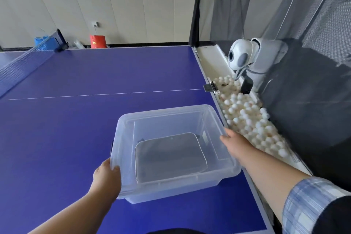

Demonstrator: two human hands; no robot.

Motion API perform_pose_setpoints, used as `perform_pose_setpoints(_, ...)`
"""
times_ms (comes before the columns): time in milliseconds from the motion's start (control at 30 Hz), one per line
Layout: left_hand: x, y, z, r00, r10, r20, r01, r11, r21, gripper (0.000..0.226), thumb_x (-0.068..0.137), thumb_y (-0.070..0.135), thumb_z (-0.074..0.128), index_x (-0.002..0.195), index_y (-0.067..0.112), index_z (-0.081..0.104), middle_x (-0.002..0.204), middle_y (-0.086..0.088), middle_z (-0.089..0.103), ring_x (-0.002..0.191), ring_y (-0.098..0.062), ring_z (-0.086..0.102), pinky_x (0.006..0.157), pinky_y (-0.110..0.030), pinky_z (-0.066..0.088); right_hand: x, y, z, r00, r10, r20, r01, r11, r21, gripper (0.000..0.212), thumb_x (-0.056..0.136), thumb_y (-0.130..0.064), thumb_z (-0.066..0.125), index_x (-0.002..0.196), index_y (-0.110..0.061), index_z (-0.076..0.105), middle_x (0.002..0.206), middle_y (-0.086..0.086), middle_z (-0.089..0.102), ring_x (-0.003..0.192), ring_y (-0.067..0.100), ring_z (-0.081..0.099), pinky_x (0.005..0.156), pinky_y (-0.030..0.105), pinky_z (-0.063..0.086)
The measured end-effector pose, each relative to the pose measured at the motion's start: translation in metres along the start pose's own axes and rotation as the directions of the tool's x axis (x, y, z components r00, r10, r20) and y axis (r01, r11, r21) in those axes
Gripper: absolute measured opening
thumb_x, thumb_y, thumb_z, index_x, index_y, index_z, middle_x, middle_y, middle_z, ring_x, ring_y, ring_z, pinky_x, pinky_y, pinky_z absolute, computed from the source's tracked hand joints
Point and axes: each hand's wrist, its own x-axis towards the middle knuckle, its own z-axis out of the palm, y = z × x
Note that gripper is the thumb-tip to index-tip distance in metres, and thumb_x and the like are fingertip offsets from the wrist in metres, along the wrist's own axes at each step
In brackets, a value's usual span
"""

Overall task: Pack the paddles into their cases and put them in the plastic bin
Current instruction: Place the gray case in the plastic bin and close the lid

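A clear plastic bin [125,129] stands near the right edge of the blue table-tennis table [76,119], with nothing inside it. My left hand [107,176] grips the bin's near left rim. My right hand [234,141] holds the bin's right rim, its fingers curled over the edge. No paddles or cases are in view.
A white tray full of white balls [250,119] runs along the table's right edge, with a white ball-feeding machine [245,57] and black netting behind it. The table net [22,62] crosses at far left. A red container [97,41] sits by the wall.
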Motion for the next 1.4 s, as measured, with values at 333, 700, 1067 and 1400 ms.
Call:
perform_pose_setpoints(333, 0.012, -0.004, 0.016, 0.996, 0.059, -0.068, -0.039, 0.965, 0.258, 0.042, 0.100, 0.008, 0.039, 0.139, -0.005, 0.038, 0.129, -0.031, 0.052, 0.117, -0.047, 0.051, 0.094, -0.050, 0.043, 0.028, -0.003, 0.018, 0.998, -0.037, 0.044, 0.045, 0.980, -0.192, 0.057, 0.107, -0.034, 0.030, 0.159, -0.030, 0.009, 0.157, 0.011, 0.036, 0.106, 0.025, 0.055, 0.091, 0.037, 0.046)
perform_pose_setpoints(700, 0.033, 0.023, 0.028, 0.947, 0.316, -0.062, -0.226, 0.789, 0.571, 0.069, 0.099, 0.034, 0.038, 0.158, 0.033, 0.002, 0.167, -0.001, 0.001, 0.152, -0.025, 0.004, 0.121, -0.044, 0.012, 0.040, -0.003, 0.028, 0.999, 0.034, 0.019, -0.030, 0.978, -0.207, 0.056, 0.103, -0.042, 0.024, 0.156, -0.045, 0.007, 0.147, 0.007, 0.048, 0.103, 0.031, 0.063, 0.086, 0.041, 0.053)
perform_pose_setpoints(1067, 0.063, 0.145, 0.148, 0.517, 0.620, 0.590, -0.853, 0.317, 0.414, 0.063, 0.103, 0.042, 0.027, 0.158, 0.025, 0.002, 0.167, -0.003, -0.008, 0.152, -0.026, -0.011, 0.120, -0.044, -0.003, 0.033, -0.005, 0.031, 0.997, 0.061, -0.047, -0.064, 0.996, -0.066, 0.052, 0.105, -0.040, 0.031, 0.154, -0.049, 0.016, 0.122, -0.005, 0.055, 0.065, 0.011, 0.054, 0.061, 0.032, 0.050)
perform_pose_setpoints(1400, 0.092, 0.232, 0.238, 0.594, 0.562, 0.576, -0.803, 0.366, 0.471, 0.069, 0.099, 0.053, 0.019, 0.158, 0.026, -0.003, 0.167, -0.002, -0.010, 0.152, -0.028, -0.014, 0.120, -0.052, -0.003, 0.042, 0.010, 0.033, 0.998, -0.057, -0.027, 0.055, 0.997, -0.055, 0.055, 0.104, -0.039, 0.033, 0.154, -0.049, 0.012, 0.155, -0.001, 0.036, 0.132, 0.019, 0.048, 0.104, 0.039, 0.044)
